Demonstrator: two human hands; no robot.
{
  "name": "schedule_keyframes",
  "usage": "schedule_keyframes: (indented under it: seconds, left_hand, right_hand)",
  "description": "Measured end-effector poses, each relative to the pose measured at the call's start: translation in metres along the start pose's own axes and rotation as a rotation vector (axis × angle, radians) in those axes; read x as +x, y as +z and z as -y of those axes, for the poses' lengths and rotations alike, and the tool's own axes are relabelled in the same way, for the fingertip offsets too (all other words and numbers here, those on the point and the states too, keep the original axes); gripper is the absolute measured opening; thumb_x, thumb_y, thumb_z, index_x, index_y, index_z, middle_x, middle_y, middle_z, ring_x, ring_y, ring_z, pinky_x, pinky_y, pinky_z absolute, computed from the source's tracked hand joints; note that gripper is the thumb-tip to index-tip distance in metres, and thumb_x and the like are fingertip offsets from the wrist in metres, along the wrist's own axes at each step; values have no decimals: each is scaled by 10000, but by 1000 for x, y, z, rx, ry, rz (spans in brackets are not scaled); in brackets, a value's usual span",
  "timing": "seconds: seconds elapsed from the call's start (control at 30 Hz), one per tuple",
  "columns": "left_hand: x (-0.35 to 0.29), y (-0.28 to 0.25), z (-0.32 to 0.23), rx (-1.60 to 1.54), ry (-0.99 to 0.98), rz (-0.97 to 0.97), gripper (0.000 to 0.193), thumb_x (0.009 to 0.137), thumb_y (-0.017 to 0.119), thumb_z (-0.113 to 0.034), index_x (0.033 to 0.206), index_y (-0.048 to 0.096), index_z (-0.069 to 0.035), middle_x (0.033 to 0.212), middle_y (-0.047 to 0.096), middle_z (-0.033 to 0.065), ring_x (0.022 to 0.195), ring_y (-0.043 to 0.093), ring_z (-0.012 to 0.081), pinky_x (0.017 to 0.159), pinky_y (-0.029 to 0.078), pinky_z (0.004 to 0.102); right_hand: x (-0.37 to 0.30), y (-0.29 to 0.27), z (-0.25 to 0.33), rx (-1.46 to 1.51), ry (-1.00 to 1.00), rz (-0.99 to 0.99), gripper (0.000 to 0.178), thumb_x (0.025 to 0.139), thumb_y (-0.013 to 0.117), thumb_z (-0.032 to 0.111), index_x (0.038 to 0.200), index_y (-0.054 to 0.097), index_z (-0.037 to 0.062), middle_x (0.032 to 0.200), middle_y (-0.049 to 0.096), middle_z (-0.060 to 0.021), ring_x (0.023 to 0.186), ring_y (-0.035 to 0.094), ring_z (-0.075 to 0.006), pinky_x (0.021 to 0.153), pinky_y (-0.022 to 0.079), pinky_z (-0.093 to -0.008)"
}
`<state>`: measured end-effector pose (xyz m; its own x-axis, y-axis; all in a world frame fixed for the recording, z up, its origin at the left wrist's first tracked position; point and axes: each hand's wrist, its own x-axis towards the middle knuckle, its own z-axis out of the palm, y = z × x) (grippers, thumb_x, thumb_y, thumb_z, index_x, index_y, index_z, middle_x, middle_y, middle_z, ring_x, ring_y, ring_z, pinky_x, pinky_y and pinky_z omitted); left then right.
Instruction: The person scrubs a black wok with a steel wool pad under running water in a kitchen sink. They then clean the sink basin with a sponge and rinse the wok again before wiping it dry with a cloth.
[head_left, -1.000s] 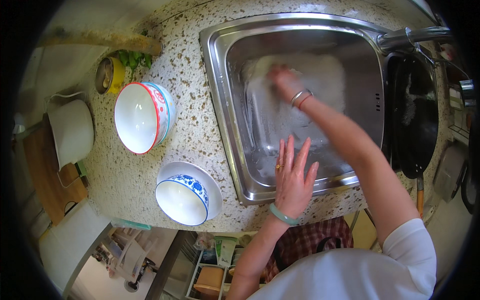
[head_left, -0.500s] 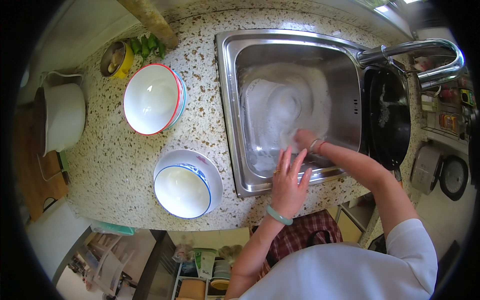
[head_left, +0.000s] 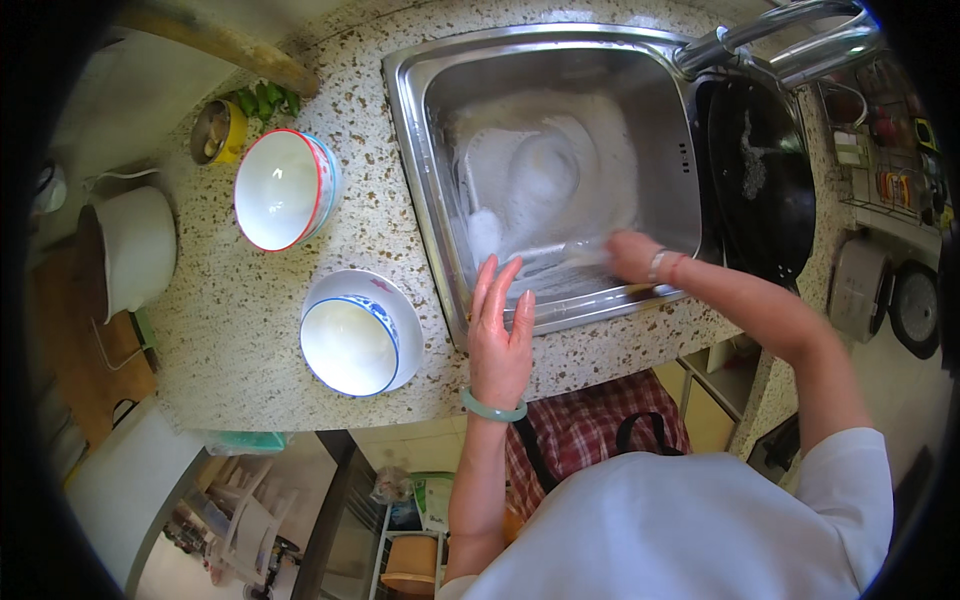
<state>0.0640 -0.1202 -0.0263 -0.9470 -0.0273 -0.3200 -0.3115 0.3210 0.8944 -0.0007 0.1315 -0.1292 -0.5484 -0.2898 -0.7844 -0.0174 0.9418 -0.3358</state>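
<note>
A steel sink (head_left: 412,190) holds shallow soapy water, with foam (head_left: 545,180) in the middle and a whiter clump by its left wall. Low in the basin near the front wall is my right hand (head_left: 632,256), fingers curled and blurred by motion. A pale, smeared shape lies just left of those fingers; what it is, I cannot make out. My left hand (head_left: 502,350), with a green bangle at the wrist, is over the sink's front rim. Its fingers are spread and grip nothing.
Left of the sink stand stacked red-rimmed bowls (head_left: 275,190) and a blue-rimmed bowl (head_left: 348,347) in a wider white one. Behind them are a yellow cup (head_left: 236,132) and green peppers (head_left: 265,100). A faucet (head_left: 740,35) and black pan (head_left: 755,180) are at right.
My left hand has shifted left along the front rim, away from my right hand. My right hand has moved slightly right within the basin. The whole view has shifted a little.
</note>
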Motion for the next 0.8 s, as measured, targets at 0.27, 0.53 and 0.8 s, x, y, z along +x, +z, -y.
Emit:
schedule_keyframes:
  seconds: [0.27, 0.53, 0.8]
  left_hand:
    - [-2, 6, -6, 14, 15, -20, 337, 959, 516, -173, 1276, 537, -59, 1417, 411, 184, 1323, 388, 291, 1076, 306, 375]
    - [4, 14, -20, 75, 67, -11, 339, 952, 513, -164, 1268, 536, -43, 1401, 420, 199, 1306, 403, 312, 1061, 332, 382]
    - [31, 42, 11, -117, -2, 77, 342, 955, 512, -166, 1270, 535, -33, 1353, 480, 174, 1279, 440, 277, 1054, 340, 354]
  right_hand:
    - [28, 30, 27, 37, -73, -63, 223, 723, 582, 174, 798, 700, 0, 858, 662, -235, 837, 645, -390, 767, 515, -430]
    - [27, 44, 99, 262, -422, -228, 236, 779, 571, 204, 783, 670, -10, 863, 650, -237, 816, 627, -396, 757, 504, -447]
    - [-37, -14, -15, -25, 118, -98, 208, 795, 557, 185, 859, 693, 41, 971, 670, -182, 916, 643, -346, 815, 520, -427]
